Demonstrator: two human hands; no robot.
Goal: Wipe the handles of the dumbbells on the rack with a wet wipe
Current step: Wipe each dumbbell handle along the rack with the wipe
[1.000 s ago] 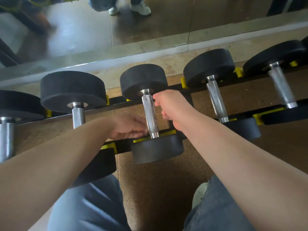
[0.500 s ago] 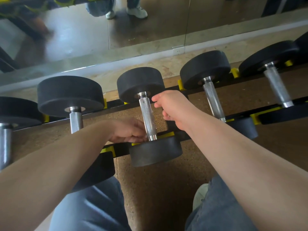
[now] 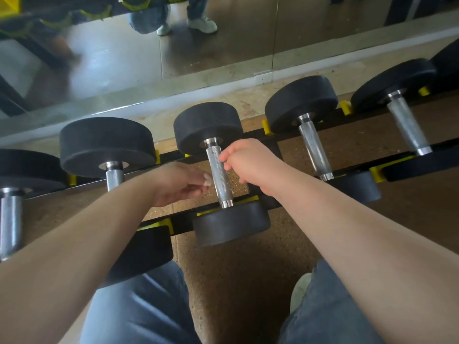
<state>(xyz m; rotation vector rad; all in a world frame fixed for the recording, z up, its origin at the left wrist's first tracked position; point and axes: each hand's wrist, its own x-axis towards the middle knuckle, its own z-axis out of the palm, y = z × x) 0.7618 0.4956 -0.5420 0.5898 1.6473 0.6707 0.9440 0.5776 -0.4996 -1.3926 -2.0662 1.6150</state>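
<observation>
- Head view looks down at a black rack [image 3: 182,223] with yellow pads, low by the floor [image 3: 236,269].
- Dumbbells lie in a row across the rack, each with two black round ends and a shiny metal bar.
- The middle dumbbell [image 3: 231,223] sits right in front of the person, and both hands are at its handle [image 3: 219,175].
- The left hand [image 3: 178,184] is just beside the left side of the handle, low down. Its fingers are curled and they pinch a small white wet wipe [image 3: 207,181] at the tips. The wipe is right next to the bar; I cannot tell if it touches.
- The right hand [image 3: 250,165] is on the right side of the handle, higher up. Its fingers are curled and the tips touch the bar. I cannot tell if it holds anything, as the thumb is hidden.
- A bigger dumbbell [image 3: 106,145] lies to the left, partly behind the left arm.
- Another dumbbell [image 3: 301,103] lies to the right, well apart from the hands.
- Blue jeans [image 3: 139,306] and a pale shoe [image 3: 299,291] show at the bottom.
- A mirror [image 3: 223,45] stands along the wall behind the rack.
</observation>
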